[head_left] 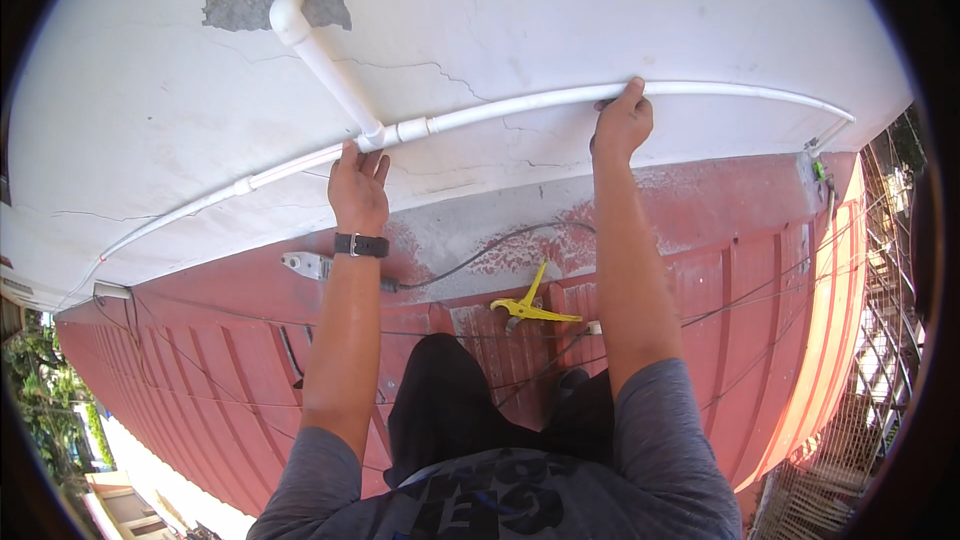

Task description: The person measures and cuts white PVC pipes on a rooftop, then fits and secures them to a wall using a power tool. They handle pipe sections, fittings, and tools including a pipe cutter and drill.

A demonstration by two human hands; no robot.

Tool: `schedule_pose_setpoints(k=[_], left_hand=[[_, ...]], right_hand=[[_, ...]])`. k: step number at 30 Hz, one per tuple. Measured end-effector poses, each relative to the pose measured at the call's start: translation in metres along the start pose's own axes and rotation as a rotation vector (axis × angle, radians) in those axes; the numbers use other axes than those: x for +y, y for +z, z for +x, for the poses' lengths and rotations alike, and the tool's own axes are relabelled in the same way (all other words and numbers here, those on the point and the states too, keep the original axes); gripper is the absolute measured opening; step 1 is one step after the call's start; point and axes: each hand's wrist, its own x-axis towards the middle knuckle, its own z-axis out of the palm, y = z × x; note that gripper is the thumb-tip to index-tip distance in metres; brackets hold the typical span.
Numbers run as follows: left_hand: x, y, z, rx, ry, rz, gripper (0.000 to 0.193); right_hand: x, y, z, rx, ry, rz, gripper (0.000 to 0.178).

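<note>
A long white plastic pipe point(520, 104) runs along the foot of the white wall, bowed by the lens. At its tee fitting point(373, 138), a short pipe point(335, 75) rises to an elbow point(289, 18) at a broken patch of wall. My left hand point(358, 188) is just below the tee, its fingers stretched out and apart, fingertips against the pipe. Farther right, my right hand point(624, 123) is closed round the pipe with the thumb over it; some of its fingers are hidden. A yellow pipe cutter point(535, 302) lies with its handles spread on the roof between my forearms.
Beneath me is a red ribbed metal roof point(740, 290). A grey tool point(308, 264) with a dark cord point(490, 243) lies partly behind my left wrist. Thin cables cross the roof. A white box point(112, 290) sits at the far left, and a metal lattice point(880, 370) stands beyond the right edge.
</note>
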Motion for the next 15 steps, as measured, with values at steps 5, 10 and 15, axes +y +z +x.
schedule_pose_setpoints(k=[5,10,15], left_hand=[[0.0,0.002,0.002,0.032,0.014,0.017,0.034],[-0.001,0.002,0.001,0.04,0.029,0.024,0.034],[0.001,0.001,0.001,0.019,0.012,0.019,0.033]], right_hand=[[0.0,0.002,0.0,0.005,0.007,-0.015,0.051],[-0.005,0.004,-0.004,0.014,0.011,-0.028,0.051],[-0.007,0.011,-0.007,0.075,0.002,-0.022,0.053]])
